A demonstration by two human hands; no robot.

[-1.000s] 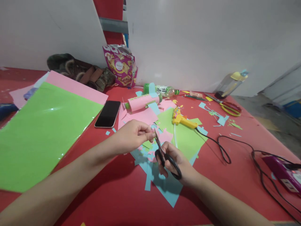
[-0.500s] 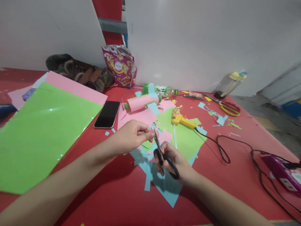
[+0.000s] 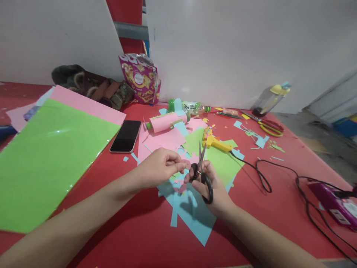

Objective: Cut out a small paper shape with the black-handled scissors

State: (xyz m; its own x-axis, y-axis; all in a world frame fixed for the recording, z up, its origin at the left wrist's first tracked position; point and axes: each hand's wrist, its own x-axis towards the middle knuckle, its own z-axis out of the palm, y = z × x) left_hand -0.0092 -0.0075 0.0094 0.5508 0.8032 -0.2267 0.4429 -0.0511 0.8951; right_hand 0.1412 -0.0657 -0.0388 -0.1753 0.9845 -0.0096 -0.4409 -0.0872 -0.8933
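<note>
Between the thumb and fingers of my left hand [image 3: 163, 167] is pinched a small pink paper piece [image 3: 186, 164]. My right hand [image 3: 212, 188] holds black-handled scissors [image 3: 206, 182] by the loops, with the blades parted and pointing away from me. The blades are apart from the pink piece, to its right. Beneath both hands lie blue paper [image 3: 199, 223], green paper [image 3: 223, 167] and many pink and blue scraps. Behind them rests a pink paper-wrapped roll [image 3: 164, 122] with green ends.
A yellow glue gun [image 3: 219, 143] lies right of centre, its black cord running to a purple power strip [image 3: 331, 203]. To the left are a phone [image 3: 126, 136] and large green sheets [image 3: 58, 156]. Farther back are a plastic bottle [image 3: 192, 107], snack bag [image 3: 141, 80] and red-yellow scissors [image 3: 270, 127].
The scissors have swung away from the pink paper piece, and their blades are now parted and turned farther upright. My left hand has shifted slightly right and down with the piece.
</note>
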